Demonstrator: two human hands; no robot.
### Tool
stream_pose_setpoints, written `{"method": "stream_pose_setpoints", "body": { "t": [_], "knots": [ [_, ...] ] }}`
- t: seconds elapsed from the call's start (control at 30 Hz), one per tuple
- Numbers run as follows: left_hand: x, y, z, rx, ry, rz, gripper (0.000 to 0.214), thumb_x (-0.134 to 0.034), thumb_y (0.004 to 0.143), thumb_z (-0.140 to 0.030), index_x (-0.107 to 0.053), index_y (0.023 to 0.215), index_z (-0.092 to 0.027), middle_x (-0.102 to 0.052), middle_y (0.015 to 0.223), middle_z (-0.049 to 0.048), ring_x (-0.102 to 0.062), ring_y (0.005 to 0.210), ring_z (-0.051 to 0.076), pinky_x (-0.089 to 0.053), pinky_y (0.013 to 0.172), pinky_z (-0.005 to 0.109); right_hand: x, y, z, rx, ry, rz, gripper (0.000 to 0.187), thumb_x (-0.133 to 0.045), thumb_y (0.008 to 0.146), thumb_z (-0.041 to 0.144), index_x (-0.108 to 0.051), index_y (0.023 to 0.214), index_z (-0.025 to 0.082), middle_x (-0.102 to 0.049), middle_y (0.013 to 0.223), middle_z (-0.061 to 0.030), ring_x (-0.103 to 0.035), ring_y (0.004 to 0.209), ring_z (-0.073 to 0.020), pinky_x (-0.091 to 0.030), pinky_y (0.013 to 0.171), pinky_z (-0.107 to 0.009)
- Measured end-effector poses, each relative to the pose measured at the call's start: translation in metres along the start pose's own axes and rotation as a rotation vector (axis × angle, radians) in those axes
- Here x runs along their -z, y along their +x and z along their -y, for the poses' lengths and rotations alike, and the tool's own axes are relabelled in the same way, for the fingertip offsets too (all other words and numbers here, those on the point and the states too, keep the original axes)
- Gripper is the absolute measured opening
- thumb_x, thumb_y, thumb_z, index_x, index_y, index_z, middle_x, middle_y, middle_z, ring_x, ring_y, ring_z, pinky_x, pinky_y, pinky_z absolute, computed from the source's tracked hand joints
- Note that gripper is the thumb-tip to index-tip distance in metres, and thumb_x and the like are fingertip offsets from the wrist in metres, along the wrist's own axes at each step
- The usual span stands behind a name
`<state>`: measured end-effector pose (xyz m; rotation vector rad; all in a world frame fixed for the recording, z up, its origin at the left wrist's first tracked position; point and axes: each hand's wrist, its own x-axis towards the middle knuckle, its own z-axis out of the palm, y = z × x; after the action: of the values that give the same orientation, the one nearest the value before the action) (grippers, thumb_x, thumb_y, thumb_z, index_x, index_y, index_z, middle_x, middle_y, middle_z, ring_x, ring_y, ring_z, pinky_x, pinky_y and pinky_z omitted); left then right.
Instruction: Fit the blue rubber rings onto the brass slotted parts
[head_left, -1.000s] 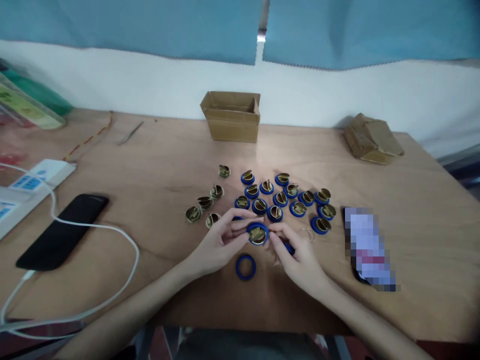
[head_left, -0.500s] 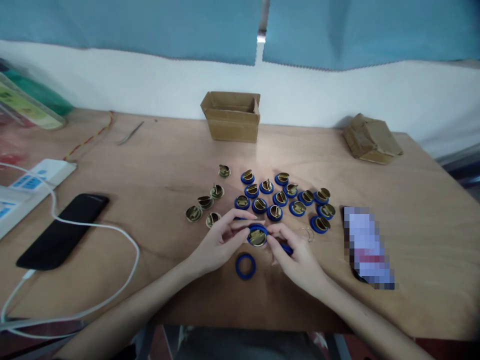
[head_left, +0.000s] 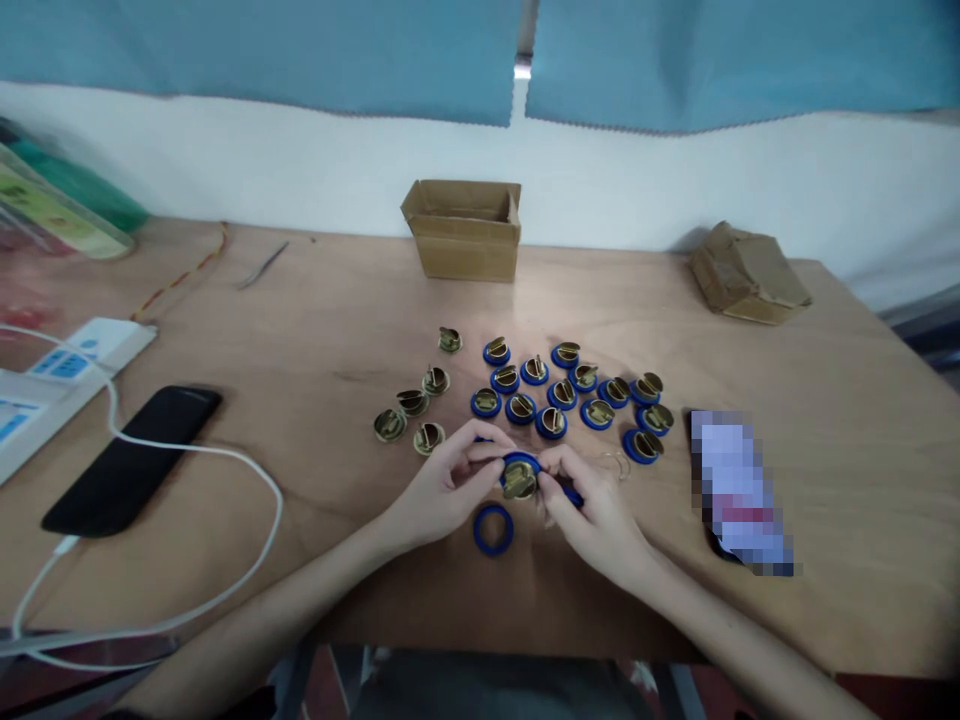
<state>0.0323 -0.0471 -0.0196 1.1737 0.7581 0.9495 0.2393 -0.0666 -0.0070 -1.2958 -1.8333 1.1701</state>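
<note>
- left hand [head_left: 442,487] and right hand [head_left: 596,500] both pinch one brass disc with blue ring [head_left: 519,476], held just above table [head_left: 300,340]
- loose blue ring [head_left: 493,529] on table just below hands
- ringed discs [head_left: 570,395] behind, bare brass discs [head_left: 412,410] to their left

Ringed brass piece [head_left: 519,477] between left hand [head_left: 441,492] and right hand [head_left: 602,512]: edges covered by pinching fingertips, ring seating unclear. Blue part [head_left: 574,495] under right fingers mostly hidden. Object [head_left: 739,492] right of right hand pixelated, unreadable. White cable [head_left: 187,452] left of left hand runs off frame edge. Both forearms cut by bottom edge.
</note>
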Motion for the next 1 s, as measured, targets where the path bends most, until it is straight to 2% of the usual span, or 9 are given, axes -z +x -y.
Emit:
{"method": "stream_pose_setpoints", "body": {
  "t": [0.1,0.23,0.37,0.5,0.63,0.8,1.0],
  "knots": [
    [0.0,0.001,0.003,-0.013,-0.035,0.038,0.011,-0.062,0.096,-0.021,-0.059,0.107,-0.018,-0.071,0.104,0.0055,-0.07,0.1,0.015,-0.054,0.085,0.024,-0.002,0.0,-0.004,-0.048,0.053,-0.031,0.015,-0.045,0.102,0.028,-0.053,0.091,0.022,-0.057,0.067,0.0036,-0.057,0.055,-0.0126,-0.047,0.056,-0.024],
    [-0.001,0.002,0.005,0.028,-0.137,0.117,0.024,-0.065,0.094,-0.016,-0.055,0.115,-0.02,-0.073,0.109,0.007,-0.07,0.105,0.016,-0.051,0.095,0.028,-0.005,0.002,-0.006,-0.15,0.26,-0.047,0.021,-0.043,0.104,0.039,-0.048,0.091,0.023,-0.058,0.066,0.0047,-0.057,0.051,-0.0119,-0.047,0.051,-0.023],
    [-0.002,0.002,0.009,0.003,-0.152,0.116,0.026,-0.067,0.093,-0.015,-0.055,0.116,-0.02,-0.074,0.111,0.008,-0.071,0.107,0.018,-0.05,0.097,0.032,-0.005,0.005,-0.007,-0.183,0.342,-0.06,0.024,-0.049,0.101,0.046,-0.052,0.096,0.023,-0.061,0.069,0.004,-0.057,0.049,-0.0111,-0.05,0.049,-0.023],
    [0.0,0.002,0.014,-0.012,-0.117,0.063,0.024,-0.068,0.092,-0.016,-0.058,0.114,-0.019,-0.074,0.112,0.0079,-0.071,0.106,0.018,-0.051,0.094,0.031,-0.004,0.007,-0.006,-0.186,0.369,-0.061,0.022,-0.053,0.098,0.043,-0.056,0.102,0.022,-0.063,0.074,0.0024,-0.058,0.051,-0.0106,-0.053,0.048,-0.023],
    [0.003,0.003,0.015,0.003,-0.084,0.034,0.024,-0.07,0.09,-0.016,-0.06,0.112,-0.019,-0.075,0.11,0.0077,-0.071,0.106,0.018,-0.051,0.094,0.031,-0.004,0.008,-0.003,-0.18,0.357,-0.068,0.019,-0.057,0.094,0.04,-0.058,0.1,0.022,-0.066,0.078,0.0002,-0.058,0.054,-0.0107,-0.054,0.047,-0.022],
    [0.005,0.005,0.012,0.03,-0.077,0.024,0.027,-0.072,0.087,-0.015,-0.063,0.112,-0.017,-0.076,0.108,0.008,-0.072,0.103,0.017,-0.053,0.092,0.029,-0.004,0.009,-0.001,-0.185,0.363,-0.078,0.019,-0.057,0.093,0.038,-0.06,0.099,0.02,-0.06,0.065,0.004,-0.057,0.05,-0.0105,-0.055,0.048,-0.023],
    [0.007,0.005,0.006,0.037,-0.076,0.022,0.028,-0.074,0.086,-0.015,-0.064,0.111,-0.017,-0.076,0.103,0.0069,-0.073,0.099,0.016,-0.055,0.089,0.026,-0.002,0.007,0.003,-0.201,0.344,-0.1,0.021,-0.061,0.09,0.039,-0.063,0.098,0.02,-0.064,0.068,0.0026,-0.058,0.052,-0.0112,-0.058,0.049,-0.025]
  ]
}}
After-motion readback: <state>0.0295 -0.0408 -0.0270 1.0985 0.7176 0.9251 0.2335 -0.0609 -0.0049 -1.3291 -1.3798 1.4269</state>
